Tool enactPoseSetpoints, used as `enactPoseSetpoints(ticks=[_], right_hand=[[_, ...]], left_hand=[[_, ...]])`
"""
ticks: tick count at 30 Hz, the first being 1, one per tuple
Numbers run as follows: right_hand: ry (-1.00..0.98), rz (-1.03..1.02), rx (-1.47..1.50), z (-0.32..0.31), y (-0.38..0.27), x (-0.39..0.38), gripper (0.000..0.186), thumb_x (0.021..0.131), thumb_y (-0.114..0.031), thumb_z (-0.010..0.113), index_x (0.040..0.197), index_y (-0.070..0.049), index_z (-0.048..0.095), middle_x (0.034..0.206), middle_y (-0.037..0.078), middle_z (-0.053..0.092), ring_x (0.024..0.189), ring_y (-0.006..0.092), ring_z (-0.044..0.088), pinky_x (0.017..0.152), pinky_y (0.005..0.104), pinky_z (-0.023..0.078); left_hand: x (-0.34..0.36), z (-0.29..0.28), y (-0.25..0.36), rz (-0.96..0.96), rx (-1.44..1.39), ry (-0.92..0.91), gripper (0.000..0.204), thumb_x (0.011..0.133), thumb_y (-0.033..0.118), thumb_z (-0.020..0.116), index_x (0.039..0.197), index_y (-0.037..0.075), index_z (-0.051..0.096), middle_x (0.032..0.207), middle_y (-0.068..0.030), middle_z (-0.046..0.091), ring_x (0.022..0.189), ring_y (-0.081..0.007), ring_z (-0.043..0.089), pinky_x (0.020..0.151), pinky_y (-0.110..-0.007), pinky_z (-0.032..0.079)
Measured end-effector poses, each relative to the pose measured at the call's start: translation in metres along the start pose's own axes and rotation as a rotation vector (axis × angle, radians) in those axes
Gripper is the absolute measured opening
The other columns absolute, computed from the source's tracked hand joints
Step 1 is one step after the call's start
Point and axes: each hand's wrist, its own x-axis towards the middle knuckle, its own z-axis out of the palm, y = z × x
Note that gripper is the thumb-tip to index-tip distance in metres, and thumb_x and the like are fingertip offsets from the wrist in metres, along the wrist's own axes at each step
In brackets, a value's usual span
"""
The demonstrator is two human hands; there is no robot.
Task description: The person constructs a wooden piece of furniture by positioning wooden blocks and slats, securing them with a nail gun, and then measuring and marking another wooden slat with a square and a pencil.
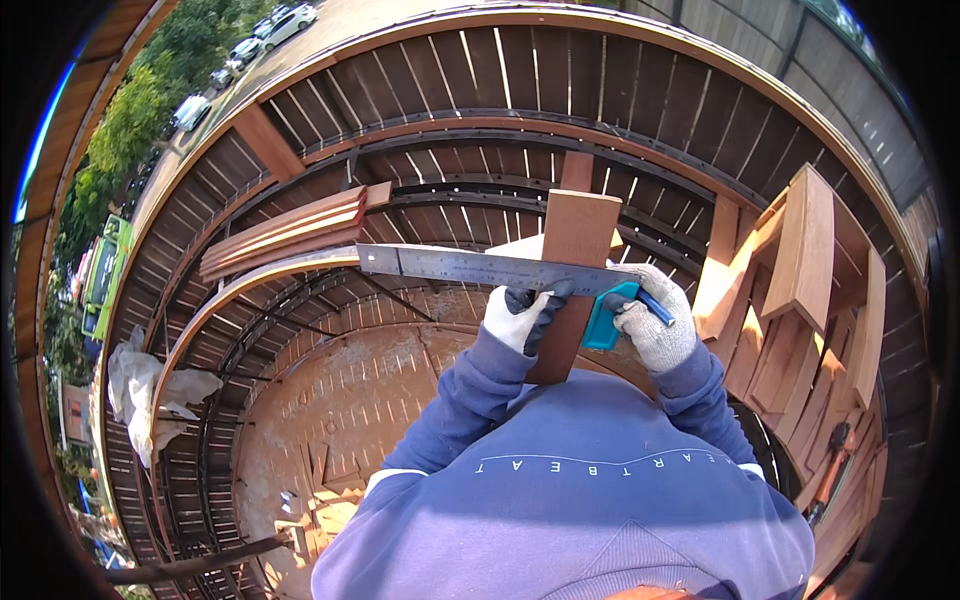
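Note:
A reddish-brown wooden board (pixel 582 225) stands lengthwise in front of my chest. Across it lies a long steel square blade (pixel 450 268), reaching far out to the left, with a teal stock (pixel 601 325) at the board's right side. My left hand (pixel 522 315), in a white and dark grey glove, is closed on the blade and the board's left edge. My right hand (pixel 655 320), in a pale glove, is closed beside the teal stock. A blue pen-like marker (pixel 655 306) sticks out of its fingers; its tip is hidden.
Stacked planks (pixel 290 235) rest on the curved framework at left. More boards (pixel 800 270) lie at right, with an orange-and-black tool (pixel 832 470) on them. White plastic sheeting (pixel 150 385) hangs at far left. Slatted curved walls ring a lower floor (pixel 340 400) holding wood offcuts.

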Motion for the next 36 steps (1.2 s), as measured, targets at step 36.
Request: enactPoseSetpoints(ticks=[36], right_hand=[[1.697, 0.47, -0.951, -0.332, 0.181, -0.332, 0.041, 0.086, -0.018, 0.066, 0.12, 0.003, 0.058, 0.11, 0.02, 0.066, 0.097, 0.0302, 0.064, 0.085, 0.037, 0.051]], left_hand=[[0.033, -0.055, -0.009, -0.019, 0.074, 0.49, 0.048, 0.09, 0.05, 0.062, 0.099, 0.003, 0.062, 0.081, -0.0082, 0.062, 0.07, -0.0179, 0.061, 0.063, -0.031, 0.051]])
